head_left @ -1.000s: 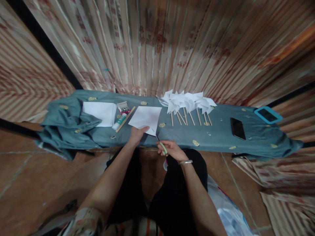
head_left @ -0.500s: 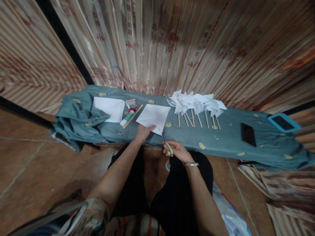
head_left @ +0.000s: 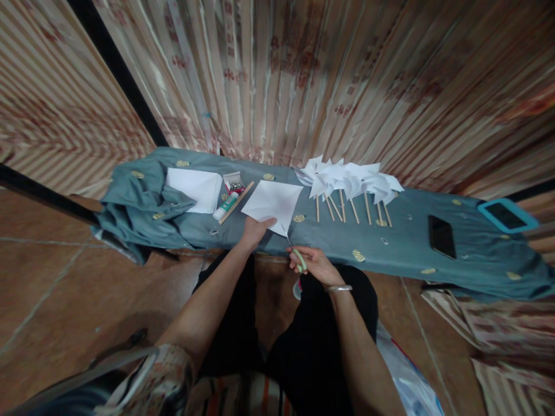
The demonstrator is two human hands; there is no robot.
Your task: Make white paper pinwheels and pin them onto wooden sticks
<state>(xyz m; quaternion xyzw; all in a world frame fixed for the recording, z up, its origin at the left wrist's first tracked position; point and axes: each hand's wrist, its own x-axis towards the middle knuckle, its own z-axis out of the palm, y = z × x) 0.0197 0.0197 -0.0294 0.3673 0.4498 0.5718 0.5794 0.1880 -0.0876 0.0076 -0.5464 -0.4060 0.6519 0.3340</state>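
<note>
A square sheet of white paper (head_left: 274,202) lies over the cloth-covered bench, its near corner pointing at me. My left hand (head_left: 256,230) pinches the sheet's near left edge, thumb on top. In my right hand (head_left: 313,263) is a pair of scissors (head_left: 298,258) with light green handles, fingers through the loops. The blades reach the paper's near corner; whether they are open or closed there is too small to tell. Behind and to the right lie several white paper pinwheels (head_left: 347,178) on wooden sticks.
To the left sit a stack of white paper (head_left: 197,190), a small box of metal pins (head_left: 235,184), a glue stick (head_left: 225,207) and wooden sticks (head_left: 236,203). Rightward lie a dark phone (head_left: 441,237) and a blue-framed tablet (head_left: 508,215). A striped curtain (head_left: 277,81) hangs behind the bench.
The whole view has shifted slightly. Both hands keep their holds, with the scissors still at the paper's near corner; little else differs.
</note>
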